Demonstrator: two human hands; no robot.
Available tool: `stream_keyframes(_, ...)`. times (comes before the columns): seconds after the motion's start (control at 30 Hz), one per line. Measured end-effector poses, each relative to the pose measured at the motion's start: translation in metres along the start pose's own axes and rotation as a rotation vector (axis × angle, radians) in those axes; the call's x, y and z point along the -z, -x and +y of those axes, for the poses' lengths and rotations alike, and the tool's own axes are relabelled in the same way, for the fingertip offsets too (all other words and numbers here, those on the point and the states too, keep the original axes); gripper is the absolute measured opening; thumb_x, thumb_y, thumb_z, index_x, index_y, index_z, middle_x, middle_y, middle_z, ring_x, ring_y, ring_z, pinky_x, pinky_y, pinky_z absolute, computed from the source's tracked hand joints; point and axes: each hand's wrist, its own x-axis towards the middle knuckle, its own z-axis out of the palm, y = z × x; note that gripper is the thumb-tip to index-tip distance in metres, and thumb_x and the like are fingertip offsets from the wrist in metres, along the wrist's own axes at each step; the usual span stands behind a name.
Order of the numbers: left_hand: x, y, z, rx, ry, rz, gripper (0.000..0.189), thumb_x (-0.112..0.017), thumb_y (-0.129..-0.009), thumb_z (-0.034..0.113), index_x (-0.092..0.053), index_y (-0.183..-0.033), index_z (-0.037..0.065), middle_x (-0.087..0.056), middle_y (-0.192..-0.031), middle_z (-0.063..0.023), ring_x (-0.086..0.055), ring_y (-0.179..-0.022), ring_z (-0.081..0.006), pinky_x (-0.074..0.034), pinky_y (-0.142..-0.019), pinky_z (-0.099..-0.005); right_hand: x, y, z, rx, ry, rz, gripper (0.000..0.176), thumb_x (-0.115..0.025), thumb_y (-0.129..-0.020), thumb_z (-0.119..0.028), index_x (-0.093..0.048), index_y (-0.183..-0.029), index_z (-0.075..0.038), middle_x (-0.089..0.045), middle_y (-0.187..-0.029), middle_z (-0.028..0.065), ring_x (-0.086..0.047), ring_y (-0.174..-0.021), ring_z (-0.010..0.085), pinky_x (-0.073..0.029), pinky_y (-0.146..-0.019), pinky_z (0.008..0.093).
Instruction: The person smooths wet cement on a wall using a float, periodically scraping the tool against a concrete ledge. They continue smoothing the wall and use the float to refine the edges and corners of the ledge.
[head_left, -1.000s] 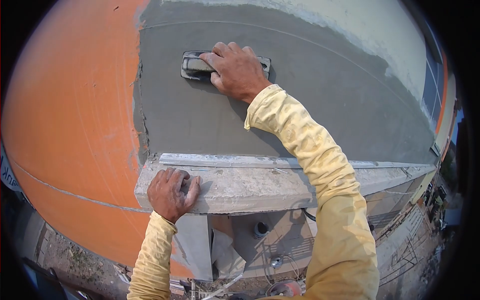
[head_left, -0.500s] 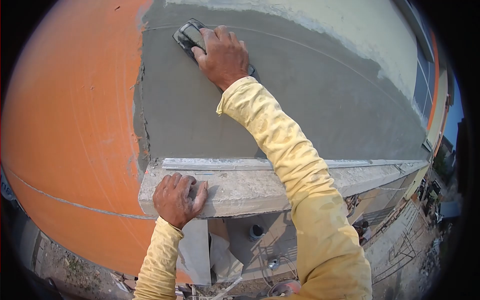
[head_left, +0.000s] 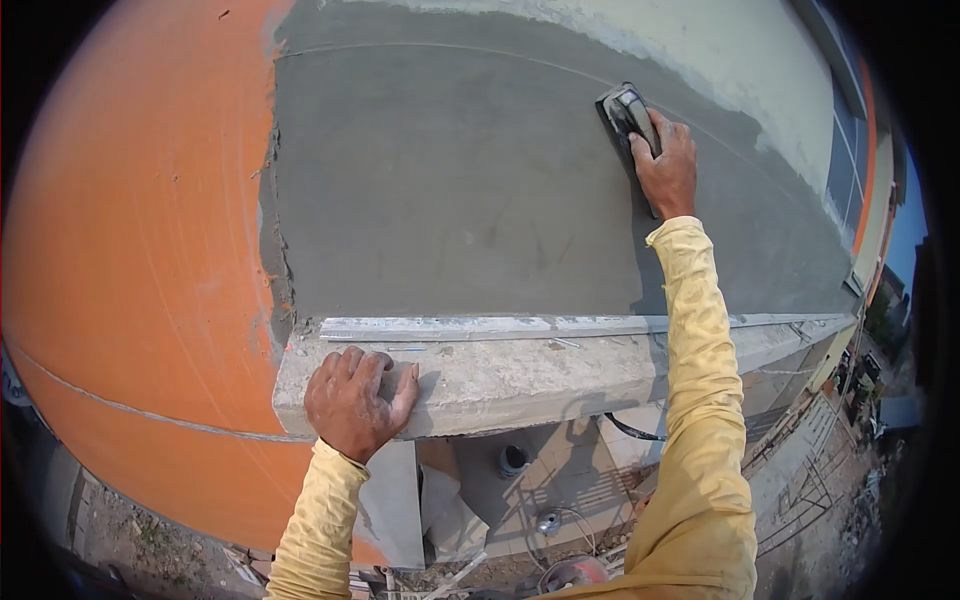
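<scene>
My right hand (head_left: 668, 165) is wrapped round the handle of a dark plastering float (head_left: 628, 112), which lies against the wet grey plaster (head_left: 450, 180) at the right of the wall. Fingers bent over the concrete ledge (head_left: 490, 385), my left hand (head_left: 358, 402) rests on its left end and holds nothing; the thumb is apart from the fingers. A pale metal strip (head_left: 430, 328) runs along the back of the ledge, at the foot of the plaster.
Left of the plaster is an orange wall (head_left: 150, 230); a cream wall area (head_left: 760, 60) is at the upper right. Far below the ledge are a bucket (head_left: 513, 461), a round shiny object (head_left: 548, 522) and a cable. Scaffold-like bars stand at the lower right.
My right hand has moved the float far to the right across the plaster, and slightly down. My left hand has stayed on the ledge.
</scene>
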Motion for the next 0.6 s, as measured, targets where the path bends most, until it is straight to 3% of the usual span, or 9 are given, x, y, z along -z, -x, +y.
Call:
stream_keyframes(0.07,0.0,0.0,0.001,-0.002,-0.007,-0.006,0.026,-0.082,-0.077,0.033,-0.068,-0.076,0.011,-0.06,-0.073,-0.004,-0.059,-0.068,-0.025,-0.048,-0.062,-0.0393,-0.006,0.0,-0.011,0.129,-0.011,0.049,0.046,-0.069,-0.09,-0.032,-0.067,-0.134,-0.021,-0.063,-0.119,0.0063,-0.059,-0.113,0.0312,-0.046,-0.1,0.0485)
stream_keyframes(0.3,0.0,0.001,0.0,0.016,0.004,0.0,0.022,-0.082,-0.077,0.027,-0.067,-0.075,0.011,-0.06,-0.07,-0.0037,-0.058,-0.066,-0.0249,-0.048,-0.062,-0.039,-0.05,-0.038,-0.237,0.49,-0.152,0.021,0.04,-0.07,-0.091,-0.032,-0.07,-0.129,-0.022,-0.064,-0.117,0.0035,-0.061,-0.111,0.0267,-0.049,-0.093,0.0465)
stream_keyframes(0.37,-0.002,0.003,-0.003,0.01,0.024,-0.002,0.024,-0.083,-0.076,0.028,-0.067,-0.076,0.011,-0.061,-0.072,-0.0044,-0.059,-0.068,-0.0257,-0.05,-0.062,-0.0396,-0.053,-0.039,-0.269,0.55,-0.124,-0.015,0.038,-0.07,-0.092,-0.031,-0.07,-0.129,-0.022,-0.064,-0.117,0.0034,-0.061,-0.112,0.0263,-0.05,-0.093,0.0464)
stream_keyframes(0.47,-0.002,0.003,-0.006,-0.007,0.037,0.009,0.024,-0.084,-0.076,0.028,-0.067,-0.076,0.011,-0.061,-0.072,-0.0044,-0.06,-0.067,-0.0258,-0.05,-0.062,-0.0395,-0.048,-0.039,-0.263,0.598,-0.057,-0.1,0.038,-0.068,-0.093,-0.031,-0.069,-0.131,-0.023,-0.064,-0.118,0.0034,-0.062,-0.113,0.0257,-0.05,-0.094,0.0465)
stream_keyframes(0.6,0.002,0.002,-0.003,0.007,0.04,0.007,0.022,-0.081,-0.079,0.026,-0.067,-0.076,0.01,-0.061,-0.07,-0.0035,-0.059,-0.067,-0.025,-0.048,-0.062,-0.0389,-0.017,-0.028,-0.128,0.365,-0.059,-0.049,0.043,-0.068,-0.091,-0.033,-0.066,-0.133,-0.021,-0.064,-0.116,0.0048,-0.062,-0.11,0.0283,-0.049,-0.095,0.0458)
